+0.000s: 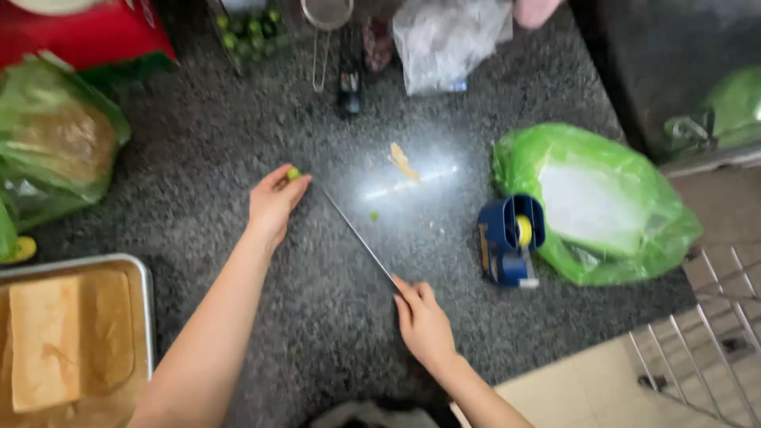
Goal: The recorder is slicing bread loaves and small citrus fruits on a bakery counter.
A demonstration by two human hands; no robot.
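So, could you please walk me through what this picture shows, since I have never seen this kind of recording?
There is no machine: a camera on a person's head looks down at their own two bare hands over a dark speckled counter. The left hand pinches a small green fruit against the counter. The right hand holds a long knife whose tip reaches toward that fruit. Nearby lie a blue tape dispenser, a green plastic bag and a metal tray.

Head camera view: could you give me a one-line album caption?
Left hand pins a small green fruit on the granite counter; right hand holds a knife.
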